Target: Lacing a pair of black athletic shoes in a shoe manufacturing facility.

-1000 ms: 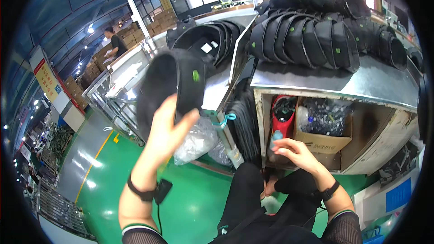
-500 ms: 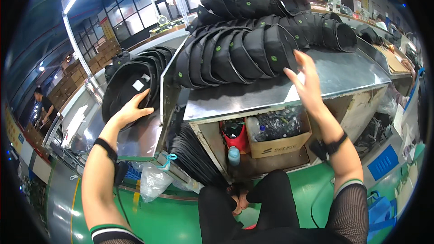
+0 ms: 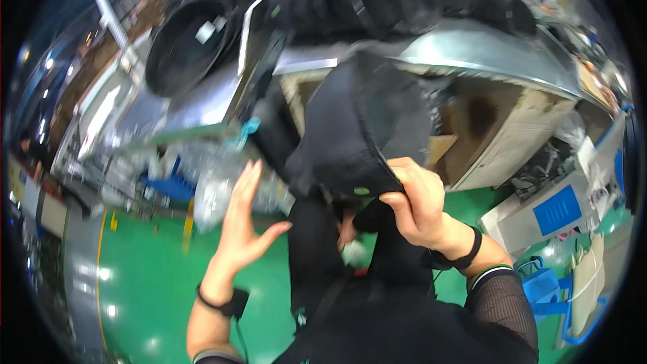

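Note:
My right hand (image 3: 423, 203) pinches the edge of a black fabric piece (image 3: 347, 125), a curved, bag-like shell with a small green mark close to my fingers. The piece hangs tilted in front of the bench, above my lap, and its inner side faces right. My left hand (image 3: 241, 229) is apart from it, to the left, fingers stretched and thumb spread, holding nothing. Along the back of the metal bench lies a row of similar nested black pieces (image 3: 377, 0), blurred by motion. Another black stack (image 3: 182, 50), with white labels inside, rests at the far left.
The metal bench top (image 3: 472, 47) has an open cabinet below, partly hidden by the held piece. A side table (image 3: 151, 104) adjoins at left, with a clear plastic bag (image 3: 212, 195) hanging beneath. Blue-framed gear (image 3: 549, 290) stands at right on the green floor (image 3: 148, 283).
My right hand has taken hold of a black fabric piece and brought it down toward me. My left hand has left the left stack and moved nearer my body. The view tilts lower.

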